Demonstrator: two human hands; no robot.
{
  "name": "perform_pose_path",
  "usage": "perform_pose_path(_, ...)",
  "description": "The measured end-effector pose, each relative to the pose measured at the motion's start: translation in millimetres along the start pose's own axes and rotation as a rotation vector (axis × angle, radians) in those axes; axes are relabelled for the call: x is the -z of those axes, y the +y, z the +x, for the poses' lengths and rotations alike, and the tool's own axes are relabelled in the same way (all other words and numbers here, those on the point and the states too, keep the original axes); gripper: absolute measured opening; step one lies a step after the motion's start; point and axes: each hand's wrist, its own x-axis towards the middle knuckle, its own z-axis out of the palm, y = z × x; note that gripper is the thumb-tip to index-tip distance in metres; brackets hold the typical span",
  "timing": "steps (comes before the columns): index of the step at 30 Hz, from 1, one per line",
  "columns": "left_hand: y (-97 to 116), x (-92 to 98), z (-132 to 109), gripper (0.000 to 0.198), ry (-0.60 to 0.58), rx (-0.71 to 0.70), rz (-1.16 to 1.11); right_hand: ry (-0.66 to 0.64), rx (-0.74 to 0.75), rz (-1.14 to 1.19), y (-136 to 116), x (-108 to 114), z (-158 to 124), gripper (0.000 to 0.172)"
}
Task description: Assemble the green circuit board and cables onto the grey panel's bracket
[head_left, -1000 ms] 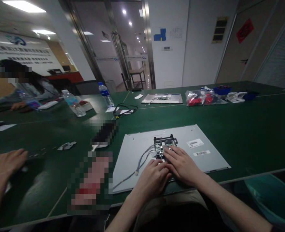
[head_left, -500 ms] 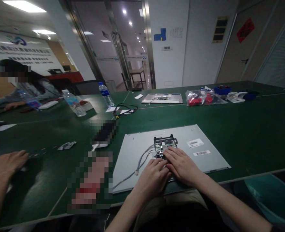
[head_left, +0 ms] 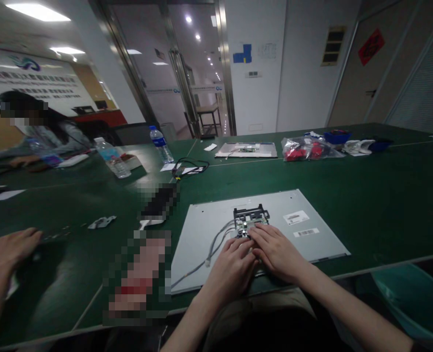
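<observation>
A flat silver-grey display panel [head_left: 201, 234] lies on the green table in front of me. Near its middle sits a green circuit board [head_left: 251, 226] with a black plastic frame [head_left: 251, 211] around its far side. My left hand [head_left: 236, 261] curls over the board's near left part. From the right, my right hand [head_left: 275, 249] bends its fingers onto the same board, its thumb beside the left fingers. Both hands hide the near part of the board and their own fingertips. Grey cables [head_left: 214, 240] run from the board towards the panel's near left corner.
A second panel [head_left: 245, 150] and a plastic bag with red parts [head_left: 307, 149] lie farther back. Bottles [head_left: 161, 144], a black cable [head_left: 190, 167] and a blurred-out item [head_left: 139, 274] are to the left. Another person's hand [head_left: 14, 249] is at far left.
My hands stay nearly still on the circuit board, with only a slight shift of the fingers. The other person's hand at the left has moved a little.
</observation>
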Motion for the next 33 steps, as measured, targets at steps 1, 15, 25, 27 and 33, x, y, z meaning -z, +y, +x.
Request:
perform_pose_path(1, -0.1, 0.6, 0.4, 0.022, -0.005, 0.005, 0.001, -0.003, 0.001, -0.001, 0.0, 0.1, -0.1, 0.044)
perform_pose_path(15, -1.4, 0.0, -1.8, 0.049, -0.073, 0.084, 0.024, 0.004, 0.009, 0.032, -1.8, 2.1, -0.6, 0.053)
perform_pose_path(25, -1.6, 0.2, -1.6, 0.046, -0.102, 0.102, 0.025, -0.009, -0.002, 0.034, -4.0, 3.7, -1.6, 0.053)
perform_pose_path(27, -1.7, 0.3, -1.7, 0.046, -0.106, 0.1, 0.027, -0.014, -0.001, 0.031, -3.7, 3.4, -1.2, 0.053)
perform_pose_path(33, -1.9, 0.3, -2.0, 0.046, -0.082, 0.09, 0.026, -0.012, 0.006, 0.018, -4.8, 5.3, -0.3, 0.051)
